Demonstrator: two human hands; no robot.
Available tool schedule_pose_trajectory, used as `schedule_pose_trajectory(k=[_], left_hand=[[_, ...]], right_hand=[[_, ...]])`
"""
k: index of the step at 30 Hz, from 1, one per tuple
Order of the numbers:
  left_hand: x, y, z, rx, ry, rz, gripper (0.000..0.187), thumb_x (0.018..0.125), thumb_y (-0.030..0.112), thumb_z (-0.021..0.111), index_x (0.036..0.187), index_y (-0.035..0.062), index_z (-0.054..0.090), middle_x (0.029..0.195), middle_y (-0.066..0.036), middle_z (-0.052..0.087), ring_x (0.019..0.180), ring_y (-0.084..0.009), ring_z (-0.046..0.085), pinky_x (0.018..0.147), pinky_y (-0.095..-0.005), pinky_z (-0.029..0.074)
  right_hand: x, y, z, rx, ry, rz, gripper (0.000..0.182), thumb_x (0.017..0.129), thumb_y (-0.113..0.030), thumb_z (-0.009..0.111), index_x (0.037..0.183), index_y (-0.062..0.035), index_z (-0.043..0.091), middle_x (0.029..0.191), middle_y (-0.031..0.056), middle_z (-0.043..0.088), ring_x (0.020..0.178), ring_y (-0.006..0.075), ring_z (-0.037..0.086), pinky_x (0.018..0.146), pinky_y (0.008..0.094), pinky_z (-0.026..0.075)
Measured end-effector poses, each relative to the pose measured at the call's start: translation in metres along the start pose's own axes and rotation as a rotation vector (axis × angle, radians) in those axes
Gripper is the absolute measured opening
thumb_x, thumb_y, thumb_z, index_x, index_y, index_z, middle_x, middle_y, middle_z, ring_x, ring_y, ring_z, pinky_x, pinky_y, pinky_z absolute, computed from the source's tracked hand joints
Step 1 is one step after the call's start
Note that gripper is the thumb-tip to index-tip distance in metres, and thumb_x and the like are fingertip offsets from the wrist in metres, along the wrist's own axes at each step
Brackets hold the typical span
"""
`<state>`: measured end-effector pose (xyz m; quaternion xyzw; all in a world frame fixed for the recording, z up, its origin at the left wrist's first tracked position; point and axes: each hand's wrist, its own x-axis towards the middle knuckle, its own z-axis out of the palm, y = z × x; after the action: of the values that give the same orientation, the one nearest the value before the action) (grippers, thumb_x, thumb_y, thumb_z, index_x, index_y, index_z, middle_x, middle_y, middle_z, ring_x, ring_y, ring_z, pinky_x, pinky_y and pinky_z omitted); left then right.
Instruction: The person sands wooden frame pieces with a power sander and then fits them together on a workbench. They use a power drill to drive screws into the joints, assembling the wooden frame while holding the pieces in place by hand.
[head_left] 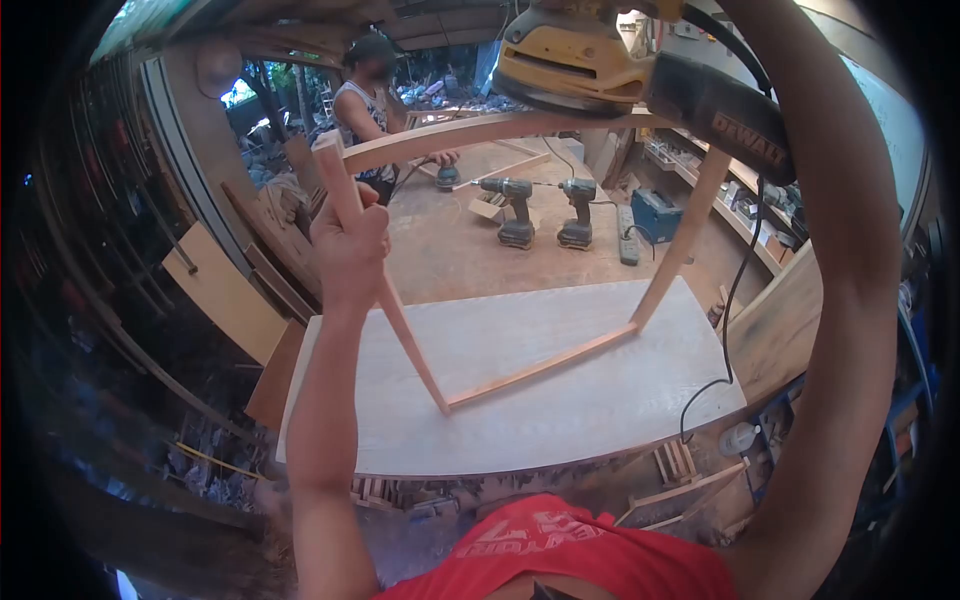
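Note:
My left hand [348, 240] is wrapped round the left upright of an open, four-sided wooden frame [545, 367]. The frame stands tilted, its lower rail resting on a pale board. Against the top rail sits a yellow and black DeWalt sander [570, 65], with its dark dust canister [718, 118] reaching to the right. My right forearm [860, 190] rises past the canister and runs out at the upper edge, so the right hand is out of view. A black cord hangs down from the sander's side.
The pale board [570, 425] lies on a workbench [430, 270]. Two cordless drills [515, 210] stand beyond it, beside a power strip [627, 238] and a blue box [656, 216]. Across the bench, another person [362, 105] has a hand on a small sander [449, 177]. Shelves [740, 200] line the right.

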<state>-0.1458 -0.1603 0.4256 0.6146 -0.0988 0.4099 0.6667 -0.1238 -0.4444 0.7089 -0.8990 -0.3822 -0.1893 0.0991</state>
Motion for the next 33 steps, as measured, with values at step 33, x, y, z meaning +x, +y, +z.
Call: schedule_pose_trajectory(k=[33], left_hand=[[0.035, -0.04, 0.016, -0.018, -0.092, -0.068, 0.011, 0.085, 0.003, 0.062, 0.096, 0.0062, 0.061, 0.075, 0.004, 0.053, 0.057, -0.0017, 0.046, 0.05, -0.0206, 0.035]], right_hand=[[0.115, -0.01, 0.072, -0.011, -0.347, 0.0, 0.036, 0.077, -0.022, 0.077, 0.109, -0.0073, 0.071, 0.098, 0.0092, 0.07, 0.083, 0.0188, 0.068, 0.07, 0.0339, 0.055]])
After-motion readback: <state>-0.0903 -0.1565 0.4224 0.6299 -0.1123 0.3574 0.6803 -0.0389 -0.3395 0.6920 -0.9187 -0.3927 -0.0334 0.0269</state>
